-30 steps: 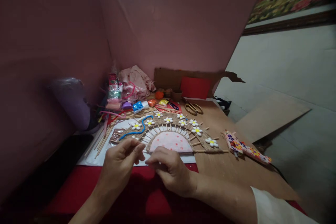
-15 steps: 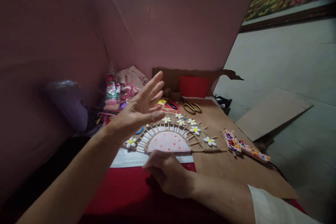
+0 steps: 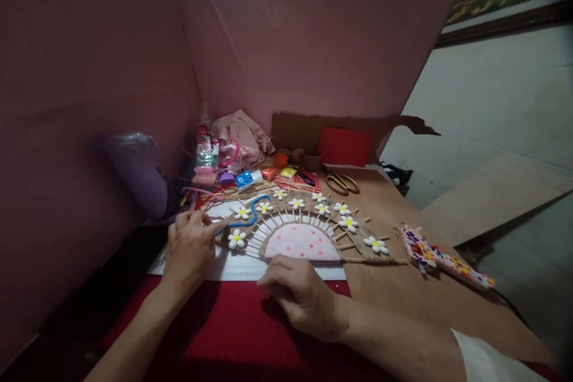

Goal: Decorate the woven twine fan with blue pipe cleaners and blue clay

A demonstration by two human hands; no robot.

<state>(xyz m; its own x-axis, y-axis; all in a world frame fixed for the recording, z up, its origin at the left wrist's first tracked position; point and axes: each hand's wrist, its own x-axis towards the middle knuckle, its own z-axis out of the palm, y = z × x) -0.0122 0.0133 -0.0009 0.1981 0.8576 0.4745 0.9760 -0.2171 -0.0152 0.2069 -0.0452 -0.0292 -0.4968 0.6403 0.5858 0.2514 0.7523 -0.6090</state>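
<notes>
Jute-woven half-round fan (image 3: 302,233), stick ribs; left hand (image 3: 190,245) pinches fuzzy blue wire (image 3: 251,215); right hand (image 3: 299,289) loosely curled, empty.

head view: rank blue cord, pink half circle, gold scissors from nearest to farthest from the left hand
From the left hand:
1. blue cord, by its fingertips, just right.
2. pink half circle, farther right, mid-table.
3. gold scissors, far back right.
</notes>
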